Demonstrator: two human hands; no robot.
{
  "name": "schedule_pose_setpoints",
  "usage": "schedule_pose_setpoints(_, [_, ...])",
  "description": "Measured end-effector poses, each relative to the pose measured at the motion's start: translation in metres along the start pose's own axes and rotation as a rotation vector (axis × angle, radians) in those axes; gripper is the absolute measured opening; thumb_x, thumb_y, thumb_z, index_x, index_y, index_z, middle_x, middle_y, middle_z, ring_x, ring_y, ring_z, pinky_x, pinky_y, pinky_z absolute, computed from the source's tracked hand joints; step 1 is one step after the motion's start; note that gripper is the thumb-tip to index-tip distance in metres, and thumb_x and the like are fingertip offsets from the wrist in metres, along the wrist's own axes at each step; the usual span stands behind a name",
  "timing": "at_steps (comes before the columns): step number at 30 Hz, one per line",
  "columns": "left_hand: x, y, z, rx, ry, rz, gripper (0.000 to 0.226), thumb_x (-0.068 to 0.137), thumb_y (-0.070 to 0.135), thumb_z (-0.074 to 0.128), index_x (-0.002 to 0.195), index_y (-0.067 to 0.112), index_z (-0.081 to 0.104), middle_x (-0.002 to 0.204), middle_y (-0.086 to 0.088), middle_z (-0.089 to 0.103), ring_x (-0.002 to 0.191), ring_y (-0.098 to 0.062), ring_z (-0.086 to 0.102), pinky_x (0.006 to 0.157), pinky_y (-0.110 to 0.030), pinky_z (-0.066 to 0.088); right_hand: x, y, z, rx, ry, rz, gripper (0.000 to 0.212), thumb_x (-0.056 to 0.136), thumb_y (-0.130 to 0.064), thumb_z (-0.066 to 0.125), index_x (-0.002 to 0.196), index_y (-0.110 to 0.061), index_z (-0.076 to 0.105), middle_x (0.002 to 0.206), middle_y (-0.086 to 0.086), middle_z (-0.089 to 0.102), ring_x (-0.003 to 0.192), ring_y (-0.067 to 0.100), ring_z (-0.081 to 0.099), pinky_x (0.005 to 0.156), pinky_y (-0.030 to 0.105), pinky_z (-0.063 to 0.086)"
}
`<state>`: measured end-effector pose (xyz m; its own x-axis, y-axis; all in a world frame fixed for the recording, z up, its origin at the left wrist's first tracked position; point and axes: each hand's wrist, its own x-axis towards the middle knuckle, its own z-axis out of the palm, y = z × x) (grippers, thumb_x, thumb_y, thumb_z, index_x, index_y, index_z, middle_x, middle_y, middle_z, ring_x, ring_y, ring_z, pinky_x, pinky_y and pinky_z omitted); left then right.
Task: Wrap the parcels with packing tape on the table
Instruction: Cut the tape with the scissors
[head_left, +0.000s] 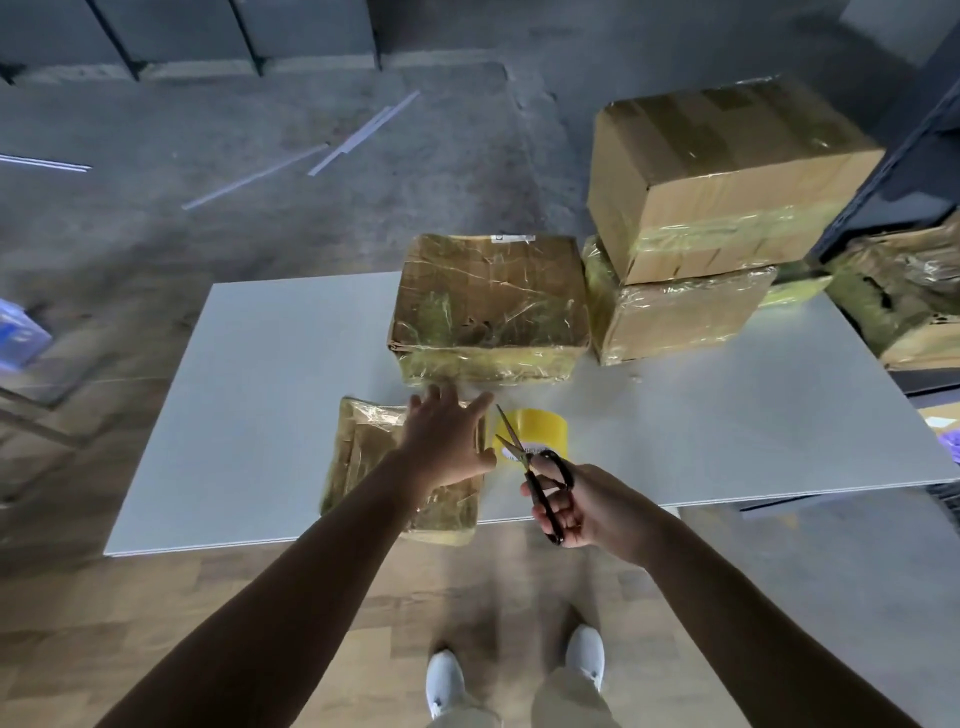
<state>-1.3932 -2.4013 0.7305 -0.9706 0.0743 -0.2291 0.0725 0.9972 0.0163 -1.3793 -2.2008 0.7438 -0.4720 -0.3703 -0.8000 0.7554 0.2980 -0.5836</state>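
Left hand (447, 441) lies spread over the flat taped parcel (358, 467) at the table's (260, 389) near edge while the right hand (582, 506) grips open-bladed scissors (524, 457) beside the yellow tape roll (545, 425), so cutting probably goes best with the parcel pinned and the strip taut.

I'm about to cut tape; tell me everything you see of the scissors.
The scissors have slim metallic blades and dark looped handles. The blades stand open in a V, tips pointing away and left, in front of the yellow tape roll. The right hand grips the handles above the near edge of the table. Whether the blades touch the roll is unclear.
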Motion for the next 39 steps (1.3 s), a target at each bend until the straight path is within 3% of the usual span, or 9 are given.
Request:
schedule_pose_setpoints(9, [0.002,-0.007,-0.008,0.032,-0.067,-0.020,0.083,0.079,0.062,0.054,0.149,0.026,0.025,0.137,-0.018,0.039,0.127,-0.037,0.035,0.099,-0.047,0.032,0.018,0.007,0.025,0.180,-0.113,0.079,0.039,0.077,-0.051,0.063,0.084,-0.013,0.064,0.067,0.004,0.064,0.055,0.014,0.059,0.062,0.024,0.045])
schedule_pose_setpoints(17, [0.003,-0.010,-0.010,-0.005,-0.117,-0.065,0.087,0.079,0.070,0.051,0.149,0.027,0.024,0.136,-0.018,0.040,0.125,-0.036,0.037,0.098,-0.047,0.033,0.031,0.017,0.040,0.282,-0.086,0.030,0.039,0.086,-0.049,0.059,0.089,-0.010,0.061,0.068,0.006,0.062,0.056,0.015,0.058,0.056,0.023,0.045])
schedule_pose_setpoints(24, [0.001,-0.014,-0.013,-0.008,-0.156,-0.062,0.080,0.081,0.064,0.050,0.148,0.029,0.027,0.136,-0.017,0.041,0.125,-0.036,0.037,0.098,-0.046,0.032,0.037,0.023,0.044,0.325,-0.105,0.040,0.034,0.090,-0.046,0.055,0.087,-0.012,0.060,0.069,0.005,0.059,0.056,0.015,0.056,0.052,0.021,0.044])
schedule_pose_setpoints(31, [0.004,-0.016,-0.016,-0.038,-0.181,-0.066,0.077,0.080,0.061,0.051,0.147,0.030,0.030,0.133,-0.017,0.042,0.124,-0.035,0.037,0.098,-0.047,0.031,0.045,0.023,0.055,0.207,-0.035,0.025,0.028,0.093,-0.043,0.054,0.084,-0.017,0.057,0.064,0.000,0.058,0.062,0.014,0.052,0.066,0.026,0.040])
schedule_pose_setpoints(35, [0.005,-0.018,-0.016,-0.063,-0.182,-0.068,0.077,0.080,0.062,0.050,0.147,0.030,0.029,0.133,-0.016,0.042,0.124,-0.035,0.036,0.099,-0.047,0.031,0.049,0.018,0.058,0.262,-0.025,-0.004,0.021,0.096,-0.030,0.052,0.079,-0.018,0.054,0.063,-0.001,0.048,0.055,0.009,0.043,0.057,0.020,0.033])
schedule_pose_setpoints(39, [0.005,-0.021,-0.014,-0.084,-0.179,-0.062,0.077,0.080,0.063,0.050,0.147,0.031,0.029,0.133,-0.016,0.042,0.124,-0.034,0.036,0.099,-0.047,0.031,0.051,0.020,0.059,0.281,-0.022,-0.051,0.020,0.097,-0.025,0.054,0.080,-0.017,0.059,0.067,0.000,0.050,0.057,0.009,0.048,0.056,0.018,0.037])
